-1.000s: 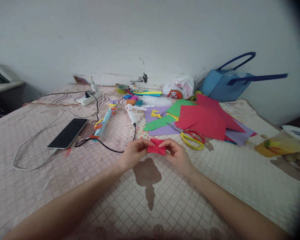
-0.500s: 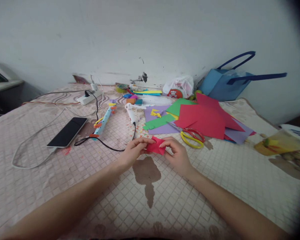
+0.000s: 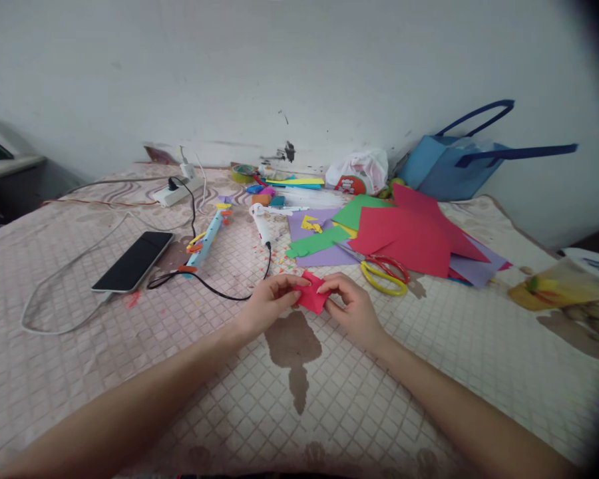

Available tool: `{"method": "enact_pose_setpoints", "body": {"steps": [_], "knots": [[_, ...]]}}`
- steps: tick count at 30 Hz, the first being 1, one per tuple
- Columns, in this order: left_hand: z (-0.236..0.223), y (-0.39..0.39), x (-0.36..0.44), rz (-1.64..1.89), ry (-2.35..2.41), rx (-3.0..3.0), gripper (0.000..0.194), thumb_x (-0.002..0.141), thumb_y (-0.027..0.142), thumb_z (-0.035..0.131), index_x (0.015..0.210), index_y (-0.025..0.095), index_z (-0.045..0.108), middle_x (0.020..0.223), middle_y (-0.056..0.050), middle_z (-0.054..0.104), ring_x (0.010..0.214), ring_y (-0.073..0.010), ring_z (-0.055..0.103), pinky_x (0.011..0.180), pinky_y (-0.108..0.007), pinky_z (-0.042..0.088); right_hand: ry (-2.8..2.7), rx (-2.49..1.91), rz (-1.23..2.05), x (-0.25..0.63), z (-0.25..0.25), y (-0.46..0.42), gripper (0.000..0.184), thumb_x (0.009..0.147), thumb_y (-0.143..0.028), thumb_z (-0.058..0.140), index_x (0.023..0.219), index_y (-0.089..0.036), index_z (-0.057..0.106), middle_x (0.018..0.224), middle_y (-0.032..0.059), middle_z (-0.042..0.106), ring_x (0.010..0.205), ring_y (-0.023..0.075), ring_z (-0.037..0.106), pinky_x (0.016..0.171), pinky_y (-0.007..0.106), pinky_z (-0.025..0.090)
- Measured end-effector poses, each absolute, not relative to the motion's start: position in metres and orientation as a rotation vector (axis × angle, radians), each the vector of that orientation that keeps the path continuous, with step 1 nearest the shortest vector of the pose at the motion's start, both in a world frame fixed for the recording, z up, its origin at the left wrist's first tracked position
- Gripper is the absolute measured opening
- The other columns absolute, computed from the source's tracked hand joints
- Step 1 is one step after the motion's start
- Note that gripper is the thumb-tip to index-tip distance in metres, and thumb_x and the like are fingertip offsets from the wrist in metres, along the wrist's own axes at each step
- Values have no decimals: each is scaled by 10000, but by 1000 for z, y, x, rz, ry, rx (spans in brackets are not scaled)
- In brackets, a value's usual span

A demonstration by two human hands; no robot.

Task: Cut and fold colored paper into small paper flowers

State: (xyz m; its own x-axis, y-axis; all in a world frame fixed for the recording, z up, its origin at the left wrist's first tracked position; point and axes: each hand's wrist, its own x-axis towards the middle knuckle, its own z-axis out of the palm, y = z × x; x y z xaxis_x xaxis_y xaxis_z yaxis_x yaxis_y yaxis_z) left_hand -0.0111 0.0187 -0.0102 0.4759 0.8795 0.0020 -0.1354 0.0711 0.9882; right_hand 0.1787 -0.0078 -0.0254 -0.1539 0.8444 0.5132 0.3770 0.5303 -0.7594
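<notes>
A small piece of red paper is held between my two hands over the middle of the table. My left hand pinches its left edge between thumb and fingers. On the other side, my right hand grips the right edge the same way. Scissors with red and yellow handles lie just beyond my right hand. Past my left hand rests a white hot glue gun, its black cord running toward that hand. Some fingertips are hidden behind the paper.
Red paper sheets, green paper and purple paper overlap behind the scissors. On the left are a phone, a light blue strip with colourful pieces and a power strip. A blue bag stands back right.
The red paper has turned a little between my fingers, its lower corner now pointing further down. My left thumb has shifted slightly on it. Both hands still hold it.
</notes>
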Motion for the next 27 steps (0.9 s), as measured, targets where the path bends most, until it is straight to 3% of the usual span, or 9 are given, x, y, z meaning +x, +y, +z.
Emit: {"method": "enact_pose_setpoints", "body": {"steps": [6, 10, 21, 27], "knots": [[-9, 18, -11, 873, 809, 1356, 374, 761, 89, 469, 1088, 153, 639, 1043, -50, 670, 857, -134, 598, 775, -257, 479, -1665, -1012, 646, 177, -25, -7, 310, 725, -34, 517, 949, -242, 568, 1037, 45, 538, 980, 191, 540, 791, 327, 478], [-9, 17, -12, 878, 859, 1412, 387, 764, 105, 483, 1123, 149, 623, 1075, -61, 662, 865, -140, 598, 779, -262, 475, -1650, -1028, 775, 177, -27, -8, 325, 747, -41, 504, 994, -249, 540, 999, 28, 549, 860, 156, 566, 761, 307, 482], [-8, 17, -12, 906, 796, 1363, 397, 723, 72, 455, 1061, 157, 644, 1016, -53, 679, 879, -148, 612, 796, -284, 487, -1588, -1048, 772, 179, -33, -5, 223, 733, -60, 516, 882, -217, 568, 861, 17, 587, 806, 153, 573, 736, 294, 469], [-13, 19, -10, 958, 777, 1285, 301, 731, 87, 495, 973, 154, 662, 1015, -56, 671, 848, -143, 621, 788, -294, 504, -1564, -1043, 762, 178, -31, -6, 189, 737, -89, 535, 871, -217, 570, 849, 20, 590, 802, 159, 569, 732, 306, 474]]}}
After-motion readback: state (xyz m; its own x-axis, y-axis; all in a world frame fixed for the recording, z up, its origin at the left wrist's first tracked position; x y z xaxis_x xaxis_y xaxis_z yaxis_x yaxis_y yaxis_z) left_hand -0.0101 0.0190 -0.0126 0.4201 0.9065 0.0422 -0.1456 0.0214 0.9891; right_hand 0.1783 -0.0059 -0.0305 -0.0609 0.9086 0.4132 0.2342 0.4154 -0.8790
